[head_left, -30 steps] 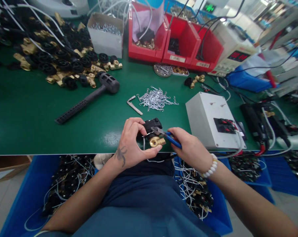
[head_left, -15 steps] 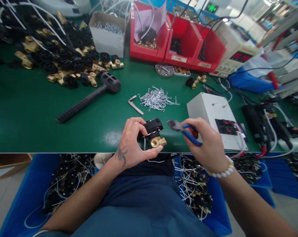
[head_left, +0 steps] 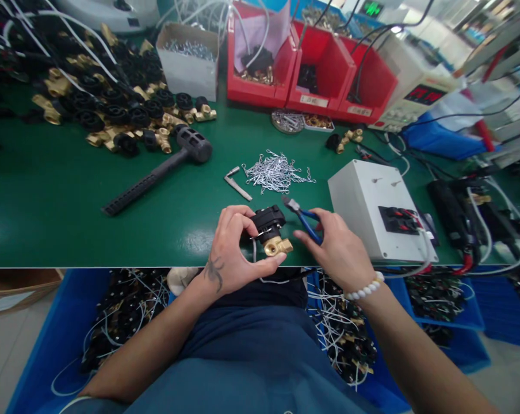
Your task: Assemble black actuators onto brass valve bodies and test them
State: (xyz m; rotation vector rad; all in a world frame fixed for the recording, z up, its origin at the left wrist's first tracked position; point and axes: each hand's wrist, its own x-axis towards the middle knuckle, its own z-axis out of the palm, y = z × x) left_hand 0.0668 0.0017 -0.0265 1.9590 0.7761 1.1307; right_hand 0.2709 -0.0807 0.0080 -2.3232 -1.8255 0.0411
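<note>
My left hand (head_left: 236, 244) grips a brass valve with a black plastic head (head_left: 269, 225) between thumb and fingers at the bench's front edge. A thin metal pin crosses the valve's neck, and a white cable hangs beneath it. In my right hand (head_left: 340, 244) is a pair of blue-handled cutting pliers (head_left: 305, 219); their jaws lie just right of the valve's black head, apart from it. A pile of metal R-clips (head_left: 277, 172) lies beyond both hands, and a small bent metal tool (head_left: 238, 185) is left of that pile.
A black mallet (head_left: 156, 177) lies left, before heaped brass valves (head_left: 113, 118). Red bins (head_left: 260, 95) and a white carton of metal pins (head_left: 188, 72) line the back. A grey-white box (head_left: 372, 213) with leads stands right. Blue crates (head_left: 48, 339) of parts sit below.
My right hand has moved left with the pliers, and their jaws now point further up and left, nearer the valve. My left hand holds the valve almost unchanged.
</note>
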